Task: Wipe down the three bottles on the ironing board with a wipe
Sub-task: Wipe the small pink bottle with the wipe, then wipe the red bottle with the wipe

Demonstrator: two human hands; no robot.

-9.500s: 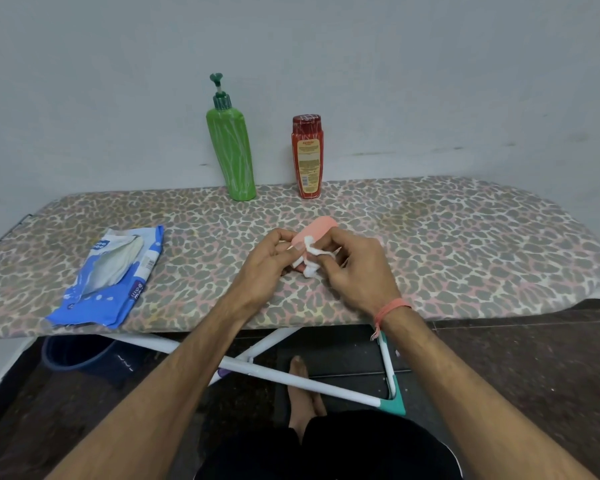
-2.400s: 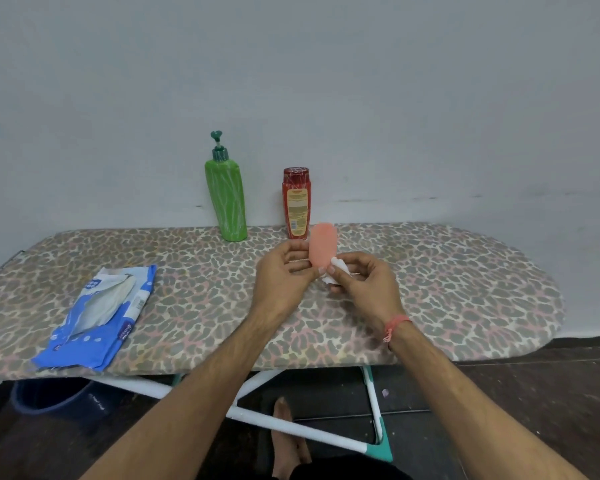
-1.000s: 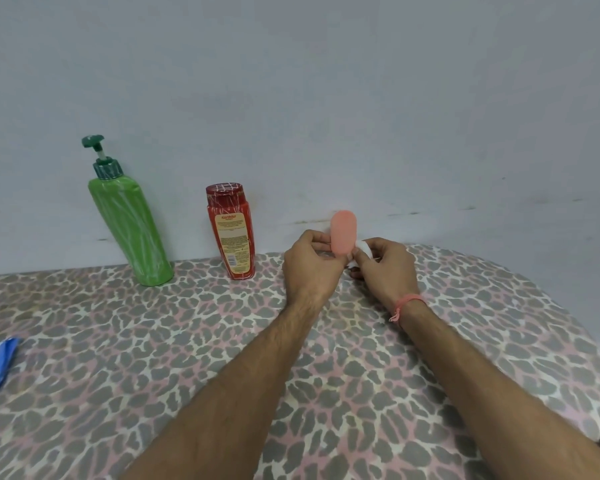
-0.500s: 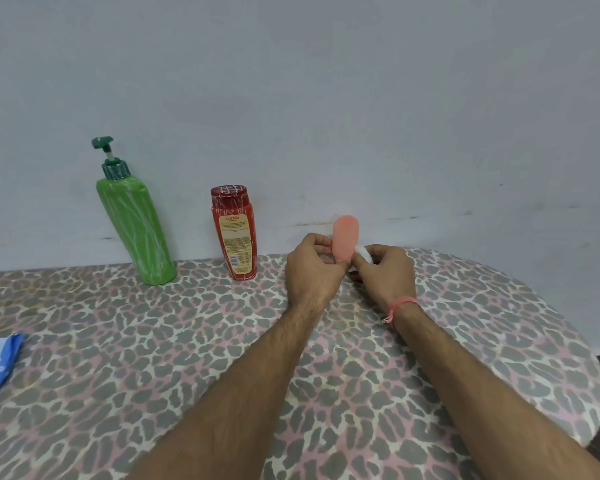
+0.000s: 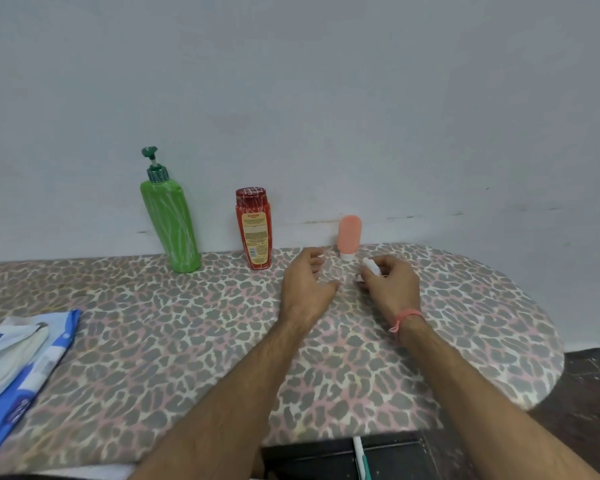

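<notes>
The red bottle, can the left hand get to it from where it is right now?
Probably yes. The left hand is open and holds nothing, just right of the red bottle, with only bare ironing board between them. The green pump bottle stands beyond it, out of the path.

Three bottles stand upright along the ironing board's (image 5: 447, 327) far edge, left to right: green pump bottle (image 5: 170, 223), red bottle (image 5: 255, 230), small pink tube (image 5: 349, 235) cap-down, with a crumpled white wipe (image 5: 371, 266) just beside it.

Soft, even, rather dim light with faint shadows, no glare, slight overall softness, and wide-angle bending at the edges.
</notes>
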